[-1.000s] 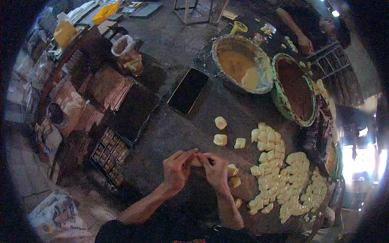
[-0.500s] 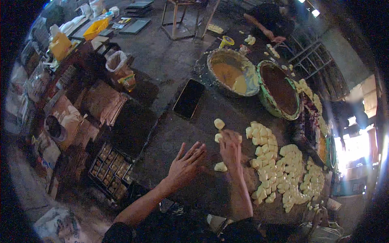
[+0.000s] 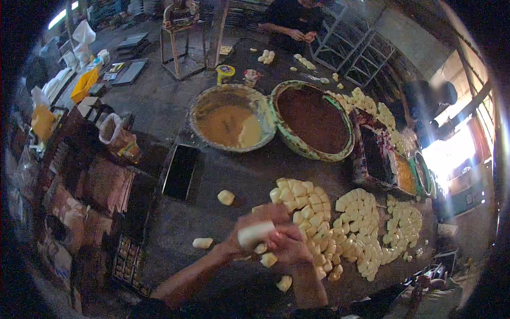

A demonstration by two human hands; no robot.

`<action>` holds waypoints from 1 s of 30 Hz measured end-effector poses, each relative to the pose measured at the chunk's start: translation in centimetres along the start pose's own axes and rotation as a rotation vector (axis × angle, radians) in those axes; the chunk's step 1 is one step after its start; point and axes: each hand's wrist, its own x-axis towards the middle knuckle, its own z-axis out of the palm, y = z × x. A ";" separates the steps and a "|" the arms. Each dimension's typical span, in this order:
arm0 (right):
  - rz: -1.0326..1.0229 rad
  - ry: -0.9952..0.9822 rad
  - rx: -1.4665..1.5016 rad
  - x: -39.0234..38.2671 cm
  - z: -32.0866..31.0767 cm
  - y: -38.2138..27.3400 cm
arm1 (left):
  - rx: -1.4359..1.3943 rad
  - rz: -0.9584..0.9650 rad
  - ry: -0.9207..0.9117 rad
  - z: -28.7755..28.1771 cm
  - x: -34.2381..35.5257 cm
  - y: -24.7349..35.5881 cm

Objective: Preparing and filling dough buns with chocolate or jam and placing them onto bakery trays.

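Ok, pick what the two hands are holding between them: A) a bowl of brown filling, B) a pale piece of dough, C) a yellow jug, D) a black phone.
B: the left hand and right hand meet around a pale piece of dough.

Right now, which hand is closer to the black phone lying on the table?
Left. The left hand is below and right of the phone, apart from it. The right hand sits further right, beyond the left.
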 end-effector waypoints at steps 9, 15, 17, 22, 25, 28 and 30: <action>0.303 0.362 -1.653 18.6 -19.0 -11.8 | -0.065 -0.567 0.152 1.4 4.6 1.0; 0.223 0.208 -0.113 9.1 -10.0 -4.9 | -0.739 -0.479 0.367 0.4 4.9 0.8; 0.101 0.469 -0.229 6.5 -4.8 -4.8 | -0.572 -0.610 0.471 -0.2 4.7 1.7; -0.237 0.454 -1.270 3.0 1.5 -2.6 | -0.698 -0.526 0.517 -1.5 0.8 5.0; -0.268 0.544 -1.084 0.8 7.0 -4.0 | -0.275 -0.293 0.394 -3.7 -2.0 8.1; 0.138 0.183 -1.007 -0.8 10.3 -3.1 | -0.388 -0.374 0.440 -6.4 -4.6 12.7; -0.334 0.190 -1.135 -1.8 14.5 -2.1 | -0.379 -0.374 0.542 -7.9 -6.8 14.7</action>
